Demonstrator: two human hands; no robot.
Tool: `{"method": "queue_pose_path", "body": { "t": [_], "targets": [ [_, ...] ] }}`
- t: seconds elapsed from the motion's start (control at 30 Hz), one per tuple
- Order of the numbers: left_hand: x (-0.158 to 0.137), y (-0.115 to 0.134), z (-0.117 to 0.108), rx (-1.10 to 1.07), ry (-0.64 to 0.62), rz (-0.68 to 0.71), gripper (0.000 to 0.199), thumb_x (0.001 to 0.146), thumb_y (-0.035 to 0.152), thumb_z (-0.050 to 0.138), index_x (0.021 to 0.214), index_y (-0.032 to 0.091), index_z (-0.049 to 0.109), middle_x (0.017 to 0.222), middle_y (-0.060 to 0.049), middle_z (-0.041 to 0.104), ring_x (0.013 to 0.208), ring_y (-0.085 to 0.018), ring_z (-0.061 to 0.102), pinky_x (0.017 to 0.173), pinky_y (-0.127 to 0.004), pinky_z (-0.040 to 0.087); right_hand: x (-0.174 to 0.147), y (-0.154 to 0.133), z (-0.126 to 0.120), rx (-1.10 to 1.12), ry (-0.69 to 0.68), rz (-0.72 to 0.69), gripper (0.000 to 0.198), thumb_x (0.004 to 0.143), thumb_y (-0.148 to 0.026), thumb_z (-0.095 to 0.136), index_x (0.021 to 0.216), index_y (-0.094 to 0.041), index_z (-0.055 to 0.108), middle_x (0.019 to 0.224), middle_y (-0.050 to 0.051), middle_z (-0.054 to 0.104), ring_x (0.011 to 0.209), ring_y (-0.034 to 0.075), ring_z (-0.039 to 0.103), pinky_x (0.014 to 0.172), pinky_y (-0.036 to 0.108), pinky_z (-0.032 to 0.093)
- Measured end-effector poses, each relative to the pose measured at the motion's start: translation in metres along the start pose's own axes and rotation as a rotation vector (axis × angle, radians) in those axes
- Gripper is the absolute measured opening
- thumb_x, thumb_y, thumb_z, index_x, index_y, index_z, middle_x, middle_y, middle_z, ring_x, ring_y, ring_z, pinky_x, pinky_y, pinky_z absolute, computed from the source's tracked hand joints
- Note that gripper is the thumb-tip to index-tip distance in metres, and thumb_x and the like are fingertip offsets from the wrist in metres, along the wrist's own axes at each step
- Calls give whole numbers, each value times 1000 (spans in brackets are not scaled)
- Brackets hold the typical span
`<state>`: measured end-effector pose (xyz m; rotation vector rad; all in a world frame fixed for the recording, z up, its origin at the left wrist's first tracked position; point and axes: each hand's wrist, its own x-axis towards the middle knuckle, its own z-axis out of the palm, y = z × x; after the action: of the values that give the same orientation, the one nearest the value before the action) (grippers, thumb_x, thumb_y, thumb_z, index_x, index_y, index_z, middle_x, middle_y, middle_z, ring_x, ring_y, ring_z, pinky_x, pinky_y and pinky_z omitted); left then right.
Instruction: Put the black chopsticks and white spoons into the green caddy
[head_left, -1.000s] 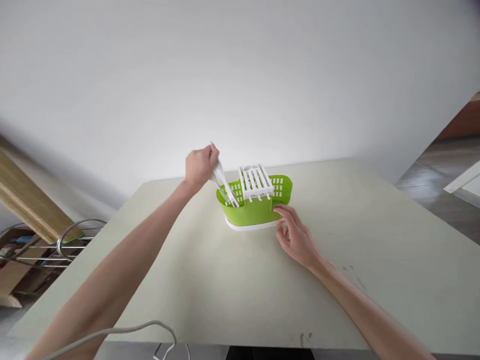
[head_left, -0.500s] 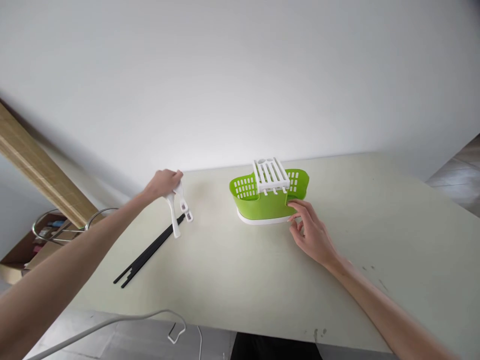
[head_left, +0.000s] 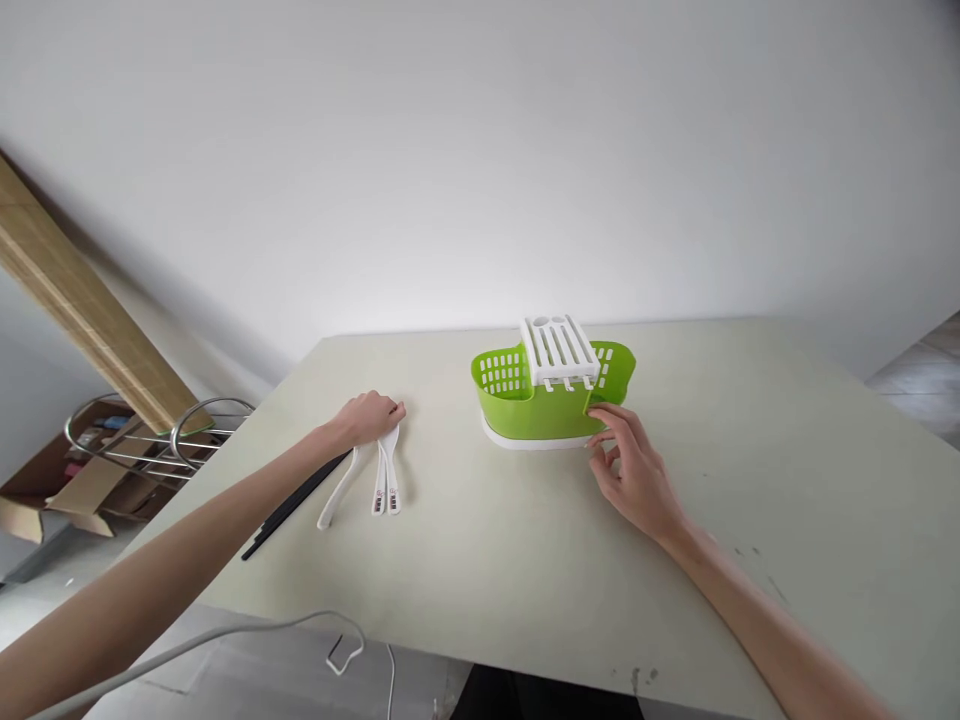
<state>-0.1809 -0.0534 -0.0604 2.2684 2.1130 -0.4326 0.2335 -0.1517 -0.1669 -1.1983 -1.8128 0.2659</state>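
Over on the left side of the table (head_left: 480, 560), the left hand (head_left: 367, 418) is palm down across the far ends of two white spoons (head_left: 391, 475) and a white utensil with a curved handle (head_left: 343, 487). Their handles fan out towards the near edge, and the two spoons, side by side, carry small dark marks near their tips. The fingers sit bunched over those ends and hide them, so I cannot tell whether they clamp on anything. Just left of the handles, black chopsticks (head_left: 300, 500) lie slanted, partly covered by the forearm. Across to the right, well apart from the spoons, the green basket (head_left: 551, 412) stands upright on its white base (head_left: 540, 444), and a white slatted rack (head_left: 566, 375) with little hooks along its near side bridges the middle. The right hand (head_left: 628, 468) is at the basket's near right side, index finger touching the green edge, fingers loosely curled, thumb apart from them. Far left, beyond the table, a long brown board (head_left: 82, 310) leans above a cardboard box (head_left: 109, 478), and a cable (head_left: 262, 626) curves across the near left.
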Motion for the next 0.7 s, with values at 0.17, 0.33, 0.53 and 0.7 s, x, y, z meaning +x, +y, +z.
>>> {"method": "queue_pose_path", "body": {
  "t": [0.17,0.33,0.53,0.7],
  "targets": [
    [-1,2,12,16,-7,-38,57,98,48,33,78,17,75,91,-20,74,87,-35,73,75,-40,49,0,-1,0,7,-1,12,49,97,-16,48,144,-28,46,149,14,53,92,20,73,65,32,61],
    [-3,4,21,0,18,-117,64,100,54,29,92,15,79,101,-24,76,97,-38,73,82,-43,51,-1,0,1,26,7,7,49,97,-17,48,145,-28,47,149,15,53,92,20,73,66,33,62],
    [-9,3,11,-166,130,-228,69,100,69,28,103,18,74,105,-20,77,98,-38,72,84,-43,50,-4,3,2,22,8,0,48,99,-19,48,146,-28,47,148,16,53,91,21,74,62,33,62],
    [-35,-21,-7,-446,383,-260,58,105,61,25,100,20,65,100,-11,78,89,-25,71,81,-33,47,-5,3,1,11,1,13,48,98,-19,49,145,-28,47,149,15,52,93,20,74,60,31,60]
  ]
}}
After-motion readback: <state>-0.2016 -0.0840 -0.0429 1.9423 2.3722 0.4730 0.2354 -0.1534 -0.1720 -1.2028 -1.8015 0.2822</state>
